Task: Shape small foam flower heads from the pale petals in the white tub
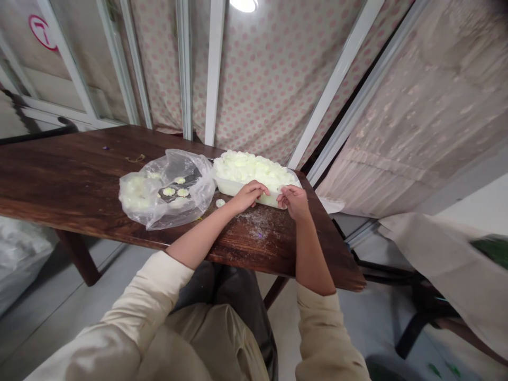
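My left hand [248, 196] has its fingers [259, 187] curled over the near rim of a translucent plastic tray [234, 186]. My right hand [293, 202] is curved, its fingertips at the same rim toward the tray's right end. Both sets of fingers are bent and in contact, but I cannot tell whether either one is gripping. The tray holds a mound of pale green-white flower-shaped pieces [254, 168], heaped above the rim. It sits on a dark wooden table [79, 174], long axis running roughly left to right across my view, right end near the table's right edge. Risk noted: pressure toward that edge could slide the tray off, and the heap could shed pieces over the rim. One loose piece [220, 202] lies on the wood just beside my left hand. Left of it is a clear plastic bag [198, 185] containing similar pieces. White powder [257, 222] is scattered on the table below my hands.
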Demonstrator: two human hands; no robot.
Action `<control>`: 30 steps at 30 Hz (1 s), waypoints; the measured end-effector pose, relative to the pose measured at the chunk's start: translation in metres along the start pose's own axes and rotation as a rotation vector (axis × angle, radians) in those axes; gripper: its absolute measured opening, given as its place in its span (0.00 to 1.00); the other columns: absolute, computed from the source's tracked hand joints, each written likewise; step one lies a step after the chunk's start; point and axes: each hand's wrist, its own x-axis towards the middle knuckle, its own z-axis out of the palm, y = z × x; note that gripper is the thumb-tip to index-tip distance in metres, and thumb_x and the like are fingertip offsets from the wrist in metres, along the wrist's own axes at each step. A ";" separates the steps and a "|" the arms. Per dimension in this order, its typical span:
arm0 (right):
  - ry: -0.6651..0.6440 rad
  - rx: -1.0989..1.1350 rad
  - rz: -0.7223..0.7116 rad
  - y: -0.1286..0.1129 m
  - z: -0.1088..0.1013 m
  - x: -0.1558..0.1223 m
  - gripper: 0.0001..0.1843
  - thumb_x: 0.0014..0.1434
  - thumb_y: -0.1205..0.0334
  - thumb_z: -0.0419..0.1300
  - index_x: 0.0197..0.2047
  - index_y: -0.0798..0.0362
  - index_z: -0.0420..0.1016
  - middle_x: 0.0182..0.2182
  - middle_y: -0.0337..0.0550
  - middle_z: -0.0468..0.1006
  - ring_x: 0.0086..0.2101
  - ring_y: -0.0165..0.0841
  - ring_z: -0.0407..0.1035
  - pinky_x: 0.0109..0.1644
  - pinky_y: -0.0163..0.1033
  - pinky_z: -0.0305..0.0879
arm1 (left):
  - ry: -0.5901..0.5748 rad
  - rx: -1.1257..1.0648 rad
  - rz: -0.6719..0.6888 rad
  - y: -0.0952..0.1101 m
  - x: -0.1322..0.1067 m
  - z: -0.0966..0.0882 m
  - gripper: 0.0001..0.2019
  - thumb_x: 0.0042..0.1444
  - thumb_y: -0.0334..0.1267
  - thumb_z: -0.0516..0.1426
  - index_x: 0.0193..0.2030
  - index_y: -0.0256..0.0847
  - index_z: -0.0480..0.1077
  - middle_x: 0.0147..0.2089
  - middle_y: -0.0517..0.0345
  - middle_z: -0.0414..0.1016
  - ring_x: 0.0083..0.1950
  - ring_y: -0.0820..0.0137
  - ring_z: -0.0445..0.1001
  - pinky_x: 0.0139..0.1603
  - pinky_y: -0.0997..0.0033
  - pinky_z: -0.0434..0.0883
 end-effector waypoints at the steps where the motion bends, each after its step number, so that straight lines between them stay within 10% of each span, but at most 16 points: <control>1: -0.016 -0.032 -0.009 0.002 0.005 0.001 0.16 0.45 0.50 0.63 0.23 0.54 0.67 0.15 0.35 0.71 0.12 0.23 0.61 0.14 0.29 0.52 | 0.011 0.042 0.019 0.001 -0.001 0.001 0.09 0.51 0.38 0.52 0.31 0.36 0.70 0.35 0.56 0.61 0.29 0.77 0.62 0.21 0.79 0.58; 7: -0.121 -0.145 -0.020 0.005 0.020 -0.001 0.16 0.46 0.52 0.63 0.22 0.55 0.67 0.13 0.33 0.68 0.13 0.22 0.60 0.16 0.29 0.52 | 0.129 0.249 0.186 0.003 -0.002 0.000 0.11 0.47 0.44 0.59 0.30 0.36 0.70 0.33 0.57 0.65 0.34 0.75 0.62 0.36 0.75 0.61; 16: -0.226 0.067 0.039 0.007 0.027 -0.003 0.17 0.53 0.49 0.56 0.24 0.53 0.62 0.15 0.31 0.64 0.16 0.22 0.59 0.20 0.30 0.50 | 0.028 -0.038 -0.017 0.000 0.001 -0.004 0.16 0.47 0.49 0.57 0.32 0.37 0.65 0.21 0.66 0.61 0.19 0.81 0.54 0.21 0.77 0.53; 30: -0.105 0.048 0.099 0.006 0.025 0.000 0.21 0.45 0.44 0.61 0.23 0.52 0.61 0.15 0.30 0.61 0.16 0.21 0.56 0.19 0.29 0.48 | -0.069 -0.240 -0.048 0.000 0.002 -0.003 0.18 0.48 0.52 0.55 0.26 0.37 0.60 0.23 0.64 0.58 0.23 0.80 0.57 0.24 0.77 0.56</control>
